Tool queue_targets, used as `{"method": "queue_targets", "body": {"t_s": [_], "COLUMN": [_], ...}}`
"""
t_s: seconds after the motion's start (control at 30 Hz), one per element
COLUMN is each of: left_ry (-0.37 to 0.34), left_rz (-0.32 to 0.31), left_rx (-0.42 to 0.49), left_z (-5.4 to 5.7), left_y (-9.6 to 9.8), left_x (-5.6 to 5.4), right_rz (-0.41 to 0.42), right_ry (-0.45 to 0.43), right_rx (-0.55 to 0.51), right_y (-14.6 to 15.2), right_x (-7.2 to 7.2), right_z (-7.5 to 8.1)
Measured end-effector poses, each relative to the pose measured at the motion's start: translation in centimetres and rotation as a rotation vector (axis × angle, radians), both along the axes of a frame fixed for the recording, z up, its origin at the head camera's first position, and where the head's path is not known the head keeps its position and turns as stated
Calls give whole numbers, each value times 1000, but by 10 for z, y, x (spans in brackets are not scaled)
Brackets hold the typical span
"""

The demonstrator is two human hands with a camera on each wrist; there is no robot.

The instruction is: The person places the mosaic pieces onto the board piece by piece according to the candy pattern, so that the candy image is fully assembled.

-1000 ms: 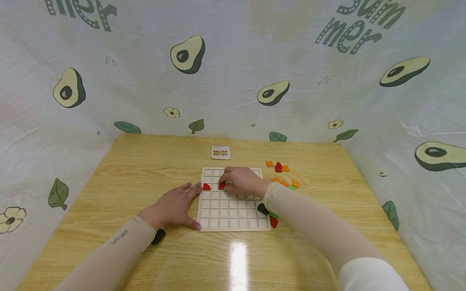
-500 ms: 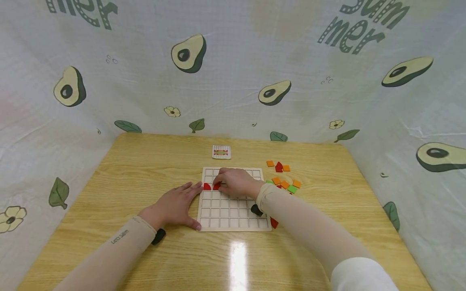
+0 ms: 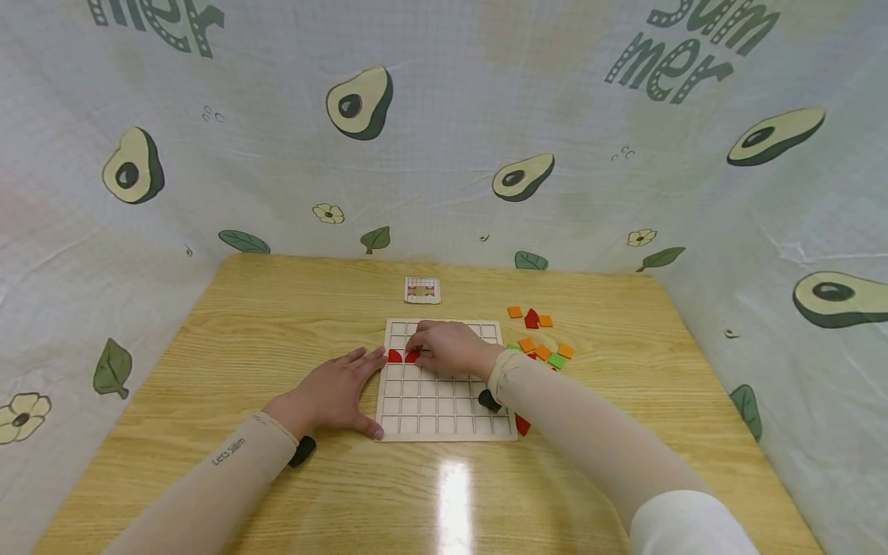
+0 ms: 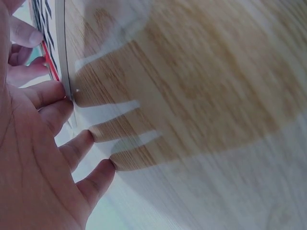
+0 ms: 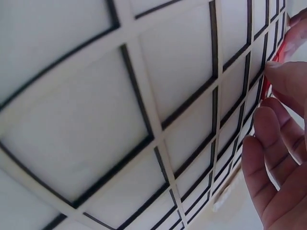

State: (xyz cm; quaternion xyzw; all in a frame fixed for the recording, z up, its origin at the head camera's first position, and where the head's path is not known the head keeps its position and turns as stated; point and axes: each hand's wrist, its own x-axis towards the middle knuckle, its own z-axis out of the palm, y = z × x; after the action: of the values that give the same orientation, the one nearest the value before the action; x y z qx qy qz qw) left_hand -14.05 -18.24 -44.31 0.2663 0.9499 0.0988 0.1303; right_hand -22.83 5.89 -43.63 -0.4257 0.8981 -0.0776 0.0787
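Note:
A pale wooden grid board (image 3: 430,415) lies on the table. In its left column sits a red quarter-round tile (image 3: 394,356). One cell to the right is a second red quarter-round tile (image 3: 412,357), pinched by my right hand (image 3: 452,347) between thumb and fingers and partly covered by them. In the right wrist view this hand's thumb (image 5: 285,76) is right at the red tile, low over the grid. My left hand (image 3: 334,395) rests at the board's left edge with fingers spread, its thumb at the near left corner. The left wrist view shows its fingertips (image 4: 103,167) down on the wood.
Orange tiles (image 3: 542,351), a green tile (image 3: 557,361) and red tiles (image 3: 531,318) lie loose right of the board, some hidden by the right forearm. A small printed pattern card (image 3: 422,290) lies behind the board. Avocado-print cloth (image 3: 444,154) encloses the table's back and sides.
My right hand has moved slightly left with the red tile, to the cell beside the first one; over the last half second it barely moves. The left hand stays in place.

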Motion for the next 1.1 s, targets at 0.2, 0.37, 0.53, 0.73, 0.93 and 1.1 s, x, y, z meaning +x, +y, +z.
{"method": "queue_targets", "body": {"t_s": [0.2, 0.37, 0.53, 0.73, 0.93, 1.1], "left_ry": [-1, 1, -4, -8, -4, -7], "left_rz": [-1, -2, 3, 5, 3, 8], "left_rx": [7, 10, 6, 23, 19, 18], "left_z": [1, -1, -2, -2, -2, -2], "left_y": [1, 1, 1, 1, 0, 0], "left_x": [0, -1, -1, 0, 0, 0], "right_rz": [-7, -60, -71, -87, -146, -201], "right_ry": [1, -13, -6, -28, -41, 9], "right_rx": [1, 7, 19, -14, -46, -44], "right_y": [2, 13, 37, 74, 114, 150], "right_x": [-1, -3, -4, 0, 4, 7], "right_z": [2, 8, 15, 20, 22, 21]}}
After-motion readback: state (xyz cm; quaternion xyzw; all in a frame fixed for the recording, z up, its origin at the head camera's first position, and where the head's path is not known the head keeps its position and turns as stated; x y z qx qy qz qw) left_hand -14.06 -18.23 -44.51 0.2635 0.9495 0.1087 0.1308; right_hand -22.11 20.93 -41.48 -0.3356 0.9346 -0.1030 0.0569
